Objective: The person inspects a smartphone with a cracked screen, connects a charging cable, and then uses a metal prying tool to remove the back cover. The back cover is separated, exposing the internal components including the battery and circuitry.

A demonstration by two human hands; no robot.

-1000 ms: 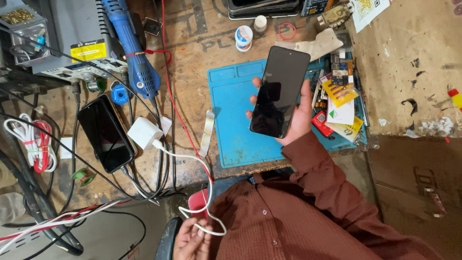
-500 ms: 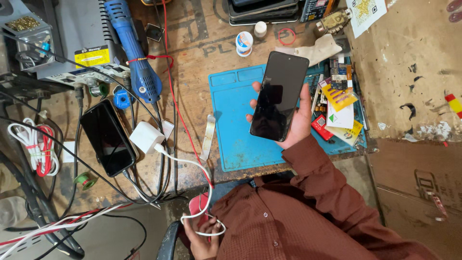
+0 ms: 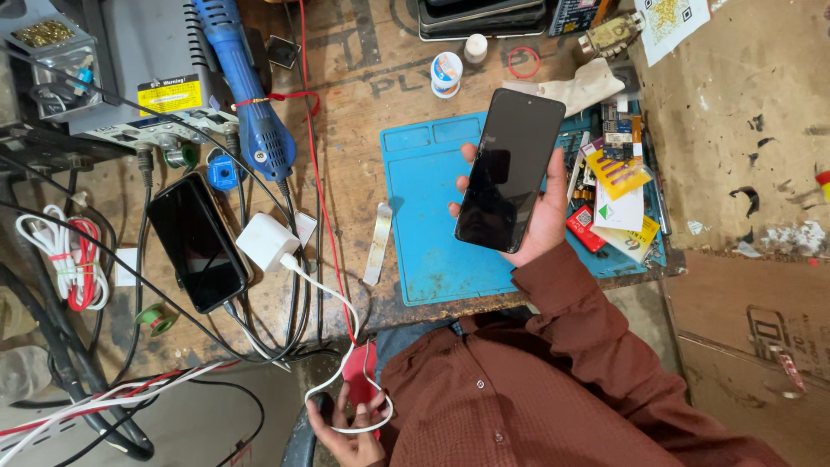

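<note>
R hand gripping phone, screen up, above blue mat. L hand closing on white cable below bench edge. Advise: be keeping phone level, feeding plug straight, w/o slack snagging.

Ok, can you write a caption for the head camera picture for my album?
Right hand holds a dark phone over a blue mat; left hand grips a white cable.

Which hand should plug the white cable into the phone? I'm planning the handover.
Probably the left hand: it already holds the white cable, while the right hand grips the phone above the blue mat.
</note>
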